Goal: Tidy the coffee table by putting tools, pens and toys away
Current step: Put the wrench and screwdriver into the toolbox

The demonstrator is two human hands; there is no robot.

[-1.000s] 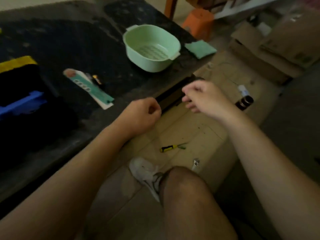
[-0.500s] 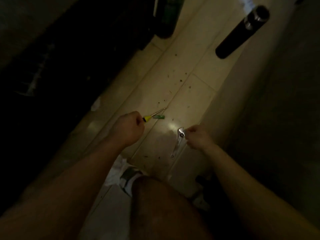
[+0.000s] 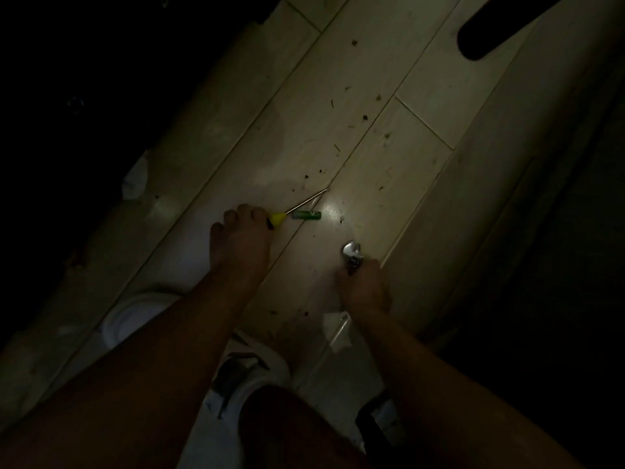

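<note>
Both hands are down on the floor: left hand [image 3: 240, 238] grips one screwdriver [image 3: 297, 208], right hand [image 3: 366, 286] one wrench [image 3: 352, 254].

I see pale floor tiles [image 3: 399, 170], smooth, glossy where light glints, speckled with gritty debris; wrench [image 3: 351, 253] bright polished metal; screwdriver [image 3: 287, 214] yellow plastic handle, thin shiny metal shaft; small green cylinder [image 3: 306, 215] glossy, looks plastic-wrapped.

The single head-worn view looks steeply down, from close above, at the dim pale tiled floor [image 3: 399, 170] past both forearms.
</note>
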